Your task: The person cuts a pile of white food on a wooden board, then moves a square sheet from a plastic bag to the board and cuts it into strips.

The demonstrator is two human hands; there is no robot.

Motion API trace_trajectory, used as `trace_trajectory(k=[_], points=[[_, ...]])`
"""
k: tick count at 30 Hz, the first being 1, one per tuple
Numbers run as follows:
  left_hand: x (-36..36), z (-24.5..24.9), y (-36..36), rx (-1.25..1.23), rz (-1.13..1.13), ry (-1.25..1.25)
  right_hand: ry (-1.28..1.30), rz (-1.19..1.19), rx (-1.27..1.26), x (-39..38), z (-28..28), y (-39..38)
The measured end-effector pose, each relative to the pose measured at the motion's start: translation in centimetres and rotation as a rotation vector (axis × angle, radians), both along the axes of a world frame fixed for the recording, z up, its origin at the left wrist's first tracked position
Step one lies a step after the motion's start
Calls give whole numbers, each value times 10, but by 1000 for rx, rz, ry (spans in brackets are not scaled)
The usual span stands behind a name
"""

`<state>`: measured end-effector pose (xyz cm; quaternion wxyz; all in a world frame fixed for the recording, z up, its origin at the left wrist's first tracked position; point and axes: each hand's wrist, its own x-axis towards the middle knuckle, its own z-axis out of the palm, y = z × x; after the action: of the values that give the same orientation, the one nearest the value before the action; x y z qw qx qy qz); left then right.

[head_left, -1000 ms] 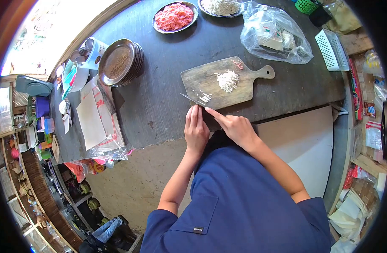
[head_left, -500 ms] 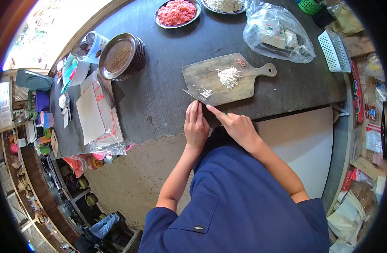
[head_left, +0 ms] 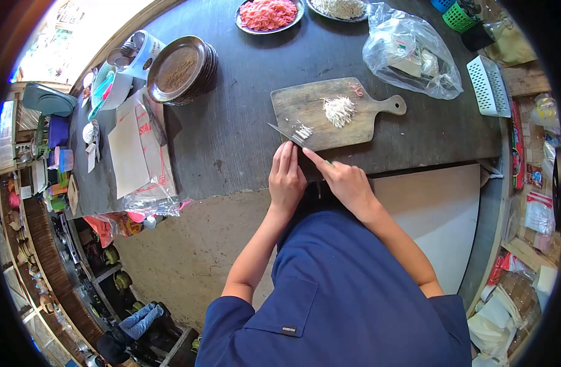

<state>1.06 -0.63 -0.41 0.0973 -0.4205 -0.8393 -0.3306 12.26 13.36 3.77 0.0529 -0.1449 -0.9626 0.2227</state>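
Note:
A wooden cutting board [head_left: 292, 104] with a handle lies at the near side of the dark table. On it are a heap of thin white strips [head_left: 339, 111], a smaller pile of short white pieces [head_left: 303, 130] and a few reddish shreds [head_left: 355, 89]. My right hand [head_left: 346, 186] grips a knife [head_left: 285, 134], index finger stretched along it; the blade points left, beside the small pile. My left hand [head_left: 286, 177] is at the board's near edge, next to the blade, fingers pressed together. Whatever those fingertips hold is hidden.
Behind the board are a plate of pink shreds [head_left: 268, 14], a plate of white strips [head_left: 338, 7] and a clear plastic bag [head_left: 409, 52]. Stacked brown plates [head_left: 179, 70], wrapping paper [head_left: 130, 153] with another knife [head_left: 154, 119] and a white basket [head_left: 488, 85] stand around.
The camera view has shifted slightly, so the table things sit a little differently in frame. Both hands and the knife keep nearly the same place at the board's near edge.

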Motion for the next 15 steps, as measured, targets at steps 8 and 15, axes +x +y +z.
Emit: trace_trajectory(k=[8,15], points=[[-4,6,-1,-20,16,38,24,-1,-70,11,9,2],[-4,1,-1,-4,5,43,14,21,-43,16,10,6]])
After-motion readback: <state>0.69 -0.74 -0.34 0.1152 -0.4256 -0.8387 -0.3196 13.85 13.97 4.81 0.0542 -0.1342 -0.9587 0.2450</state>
